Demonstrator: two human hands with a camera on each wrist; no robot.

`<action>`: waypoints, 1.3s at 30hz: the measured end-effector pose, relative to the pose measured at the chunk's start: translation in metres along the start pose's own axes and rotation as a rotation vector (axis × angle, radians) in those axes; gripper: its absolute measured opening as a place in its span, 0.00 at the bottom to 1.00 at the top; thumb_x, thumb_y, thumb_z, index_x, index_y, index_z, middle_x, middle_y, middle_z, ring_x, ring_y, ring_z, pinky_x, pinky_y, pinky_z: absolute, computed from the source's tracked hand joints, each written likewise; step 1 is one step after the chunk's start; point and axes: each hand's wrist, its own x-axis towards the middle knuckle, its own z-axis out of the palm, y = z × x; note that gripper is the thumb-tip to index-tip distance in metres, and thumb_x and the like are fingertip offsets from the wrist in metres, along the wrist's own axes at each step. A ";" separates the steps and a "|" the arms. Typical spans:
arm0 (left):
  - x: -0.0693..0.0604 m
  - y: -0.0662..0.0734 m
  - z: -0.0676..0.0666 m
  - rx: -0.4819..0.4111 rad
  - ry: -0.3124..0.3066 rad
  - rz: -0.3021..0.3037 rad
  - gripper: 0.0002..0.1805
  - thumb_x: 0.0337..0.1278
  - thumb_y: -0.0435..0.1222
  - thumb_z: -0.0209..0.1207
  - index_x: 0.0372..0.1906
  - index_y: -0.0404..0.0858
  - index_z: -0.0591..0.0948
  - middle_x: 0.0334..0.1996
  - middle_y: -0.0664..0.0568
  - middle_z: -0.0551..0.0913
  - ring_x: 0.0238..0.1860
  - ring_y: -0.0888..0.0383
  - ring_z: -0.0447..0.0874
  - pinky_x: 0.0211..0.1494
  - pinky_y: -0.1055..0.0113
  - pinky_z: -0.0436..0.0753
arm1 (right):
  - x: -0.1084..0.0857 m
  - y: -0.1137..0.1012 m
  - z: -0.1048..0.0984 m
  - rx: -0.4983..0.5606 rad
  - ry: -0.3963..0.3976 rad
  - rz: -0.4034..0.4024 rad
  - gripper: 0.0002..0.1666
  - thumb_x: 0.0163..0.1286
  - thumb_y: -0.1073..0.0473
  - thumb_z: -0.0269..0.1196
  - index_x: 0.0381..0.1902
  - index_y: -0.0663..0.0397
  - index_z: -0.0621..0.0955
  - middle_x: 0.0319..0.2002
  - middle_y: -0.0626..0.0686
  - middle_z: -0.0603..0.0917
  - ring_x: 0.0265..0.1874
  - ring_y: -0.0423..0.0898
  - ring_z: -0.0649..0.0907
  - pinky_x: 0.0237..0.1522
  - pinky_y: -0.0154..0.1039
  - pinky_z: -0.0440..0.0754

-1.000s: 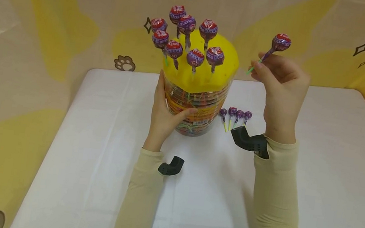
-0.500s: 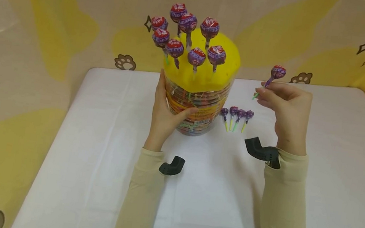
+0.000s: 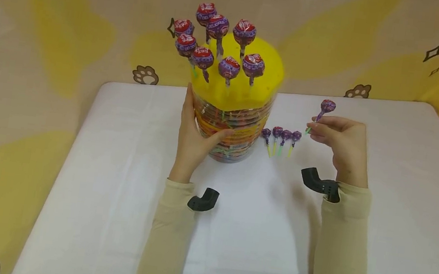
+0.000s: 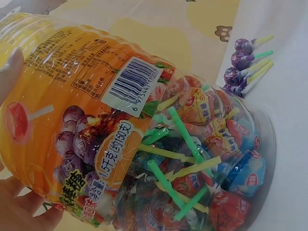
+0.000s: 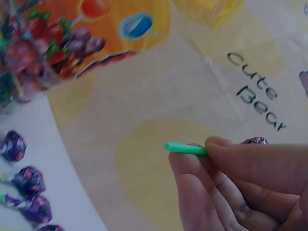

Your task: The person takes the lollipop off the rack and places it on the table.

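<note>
A big clear plastic jar (image 3: pixel 244 135) with a yellow lid (image 3: pixel 270 72) stands upright on the table. Several purple-and-red lollipops (image 3: pixel 244 32) stick up from the lid. My left hand (image 3: pixel 192 145) holds the jar's left side, its thumb across the front. Through the wall, wrapped candies (image 4: pixel 228 137) and coloured sticks show in the left wrist view. To the right of the jar, my right hand (image 3: pixel 348 142) pinches a lollipop (image 3: pixel 328 106) by its green stick (image 5: pixel 185 148), head up. The stick's lower end points out past the fingertips; the head is mostly hidden in the right wrist view.
Several loose lollipops (image 3: pixel 286 135) lie side by side right of the jar, heads away from me. A white cloth covers the table (image 3: pixel 109 215). Behind it hangs a beige and yellow patterned cloth (image 3: pixel 327 12). Both wrists carry black camera mounts (image 3: pixel 321 184).
My right hand has come down toward the table and slightly right, carrying the lollipop, and is now near the loose row. My left hand keeps its hold on the jar.
</note>
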 end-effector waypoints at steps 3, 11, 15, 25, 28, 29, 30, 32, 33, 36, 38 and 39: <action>0.000 -0.001 -0.001 -0.004 0.001 -0.003 0.60 0.48 0.40 0.70 0.75 0.44 0.38 0.74 0.51 0.45 0.73 0.58 0.44 0.73 0.53 0.49 | 0.005 0.010 -0.005 -0.043 -0.012 0.040 0.03 0.58 0.74 0.65 0.27 0.66 0.84 0.25 0.51 0.85 0.23 0.43 0.85 0.30 0.33 0.84; 0.000 0.000 -0.001 -0.007 -0.005 -0.007 0.59 0.49 0.39 0.69 0.75 0.43 0.38 0.74 0.50 0.45 0.73 0.57 0.44 0.73 0.53 0.49 | 0.017 0.045 -0.025 -0.028 -0.114 0.245 0.11 0.60 0.74 0.63 0.23 0.56 0.85 0.25 0.49 0.85 0.24 0.40 0.86 0.31 0.32 0.84; 0.000 0.000 0.000 -0.015 -0.002 -0.001 0.59 0.49 0.38 0.69 0.75 0.42 0.39 0.74 0.49 0.45 0.73 0.57 0.45 0.73 0.53 0.49 | 0.020 0.058 -0.032 -0.045 -0.130 0.336 0.11 0.61 0.72 0.63 0.24 0.55 0.85 0.25 0.49 0.86 0.25 0.40 0.85 0.33 0.32 0.84; 0.000 0.000 -0.001 -0.013 0.000 0.000 0.58 0.49 0.38 0.69 0.75 0.43 0.39 0.74 0.50 0.46 0.72 0.57 0.45 0.73 0.54 0.49 | 0.022 0.069 -0.040 -0.093 -0.151 0.437 0.08 0.60 0.70 0.65 0.24 0.54 0.84 0.25 0.49 0.85 0.25 0.40 0.85 0.32 0.30 0.84; 0.000 0.001 -0.001 -0.011 0.001 0.000 0.58 0.49 0.38 0.69 0.75 0.43 0.39 0.74 0.50 0.46 0.72 0.58 0.45 0.73 0.54 0.49 | 0.022 0.071 -0.043 -0.137 -0.173 0.457 0.08 0.61 0.70 0.65 0.25 0.54 0.83 0.25 0.48 0.85 0.24 0.38 0.84 0.32 0.30 0.84; 0.000 0.001 -0.001 -0.010 0.001 0.000 0.58 0.49 0.39 0.69 0.75 0.43 0.39 0.74 0.50 0.46 0.72 0.58 0.45 0.73 0.55 0.49 | 0.022 0.072 -0.044 -0.143 -0.179 0.462 0.08 0.61 0.70 0.64 0.25 0.54 0.83 0.25 0.48 0.85 0.24 0.38 0.84 0.32 0.30 0.83; 0.000 0.001 -0.001 -0.011 0.002 0.001 0.58 0.49 0.39 0.69 0.75 0.43 0.39 0.74 0.50 0.46 0.72 0.58 0.45 0.74 0.55 0.49 | 0.022 0.072 -0.044 -0.146 -0.183 0.468 0.08 0.61 0.70 0.64 0.25 0.54 0.83 0.25 0.48 0.85 0.25 0.38 0.84 0.32 0.29 0.83; 0.000 0.001 -0.001 -0.015 0.003 0.001 0.58 0.49 0.39 0.69 0.75 0.43 0.39 0.74 0.50 0.46 0.72 0.59 0.45 0.74 0.56 0.49 | 0.022 0.073 -0.045 -0.149 -0.193 0.475 0.08 0.61 0.69 0.65 0.25 0.54 0.84 0.26 0.48 0.85 0.25 0.38 0.84 0.32 0.29 0.83; 0.000 0.001 -0.001 -0.018 0.004 0.002 0.58 0.50 0.39 0.69 0.75 0.43 0.39 0.74 0.50 0.46 0.72 0.59 0.45 0.74 0.56 0.49 | 0.022 0.074 -0.045 -0.144 -0.195 0.480 0.08 0.61 0.69 0.65 0.25 0.54 0.84 0.26 0.48 0.85 0.25 0.38 0.84 0.33 0.29 0.83; 0.000 0.001 -0.001 -0.018 0.005 0.000 0.58 0.50 0.39 0.69 0.75 0.43 0.39 0.74 0.51 0.46 0.72 0.59 0.45 0.74 0.57 0.49 | 0.023 0.074 -0.044 -0.133 -0.197 0.496 0.07 0.60 0.69 0.65 0.25 0.55 0.84 0.26 0.49 0.85 0.24 0.38 0.84 0.33 0.30 0.84; 0.000 0.001 0.000 -0.017 0.006 -0.001 0.58 0.50 0.39 0.69 0.75 0.43 0.39 0.74 0.50 0.46 0.73 0.59 0.45 0.74 0.56 0.49 | 0.023 0.074 -0.044 -0.146 -0.197 0.503 0.07 0.60 0.69 0.66 0.24 0.55 0.84 0.25 0.48 0.84 0.24 0.38 0.84 0.33 0.30 0.84; 0.000 0.001 0.000 -0.015 0.006 0.000 0.58 0.49 0.39 0.69 0.75 0.42 0.39 0.74 0.50 0.46 0.73 0.59 0.45 0.74 0.56 0.49 | 0.023 0.074 -0.044 -0.156 -0.195 0.503 0.07 0.60 0.69 0.66 0.24 0.55 0.84 0.25 0.48 0.84 0.24 0.38 0.84 0.32 0.29 0.83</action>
